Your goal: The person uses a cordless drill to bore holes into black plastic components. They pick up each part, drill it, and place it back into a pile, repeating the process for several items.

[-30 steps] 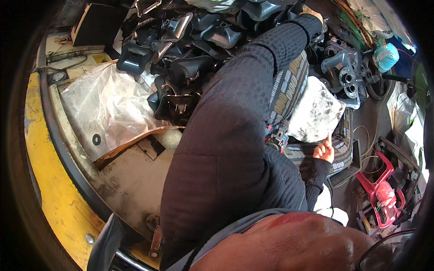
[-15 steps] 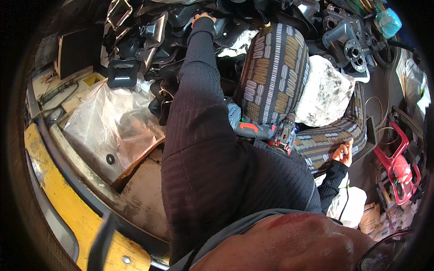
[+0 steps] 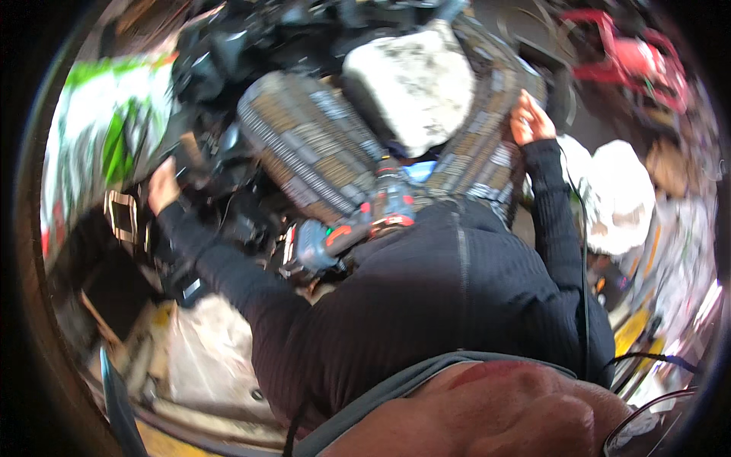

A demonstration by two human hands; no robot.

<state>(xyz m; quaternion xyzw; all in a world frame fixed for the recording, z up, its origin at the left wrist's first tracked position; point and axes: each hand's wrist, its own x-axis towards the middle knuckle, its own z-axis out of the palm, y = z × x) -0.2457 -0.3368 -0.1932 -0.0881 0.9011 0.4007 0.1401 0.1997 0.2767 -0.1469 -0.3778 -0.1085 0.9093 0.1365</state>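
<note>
Torso in a black ribbed long-sleeve top (image 3: 426, 305) fills the middle of the view, both arms spread wide. Half a second ago the left arm ran straight up the centre into the pile of black plastic parts; now it angles out to the left and the whole scene has swung round.

Patterned woven seat covers in brown and cream (image 3: 312, 152) sit at centre, well left of where they showed before. Crumpled white speckled plastic bag (image 3: 415, 84) lies on top of them, contents not visible. Green-and-white printed sack (image 3: 106, 137), blurred, has come into view at far left. Second white bag (image 3: 620, 194) sits right of the right sleeve; contents can't be told. Clear plastic sheet (image 3: 209, 358) lies lower left, beside the left elbow. Red metal frame tool (image 3: 632, 57) has moved from lower right to upper right.

Grey-and-red cordless power tool (image 3: 354, 225) lies just in front of the chest, against the seat covers.

Left hand (image 3: 162, 185): fingers curled among the black plastic parts (image 3: 221, 61); blurred, can't tell whether it has hold of anything. Right hand (image 3: 531, 118): fingers extended, resting flat on the right edge of the seat covers, as before; not closed round anything.
</note>
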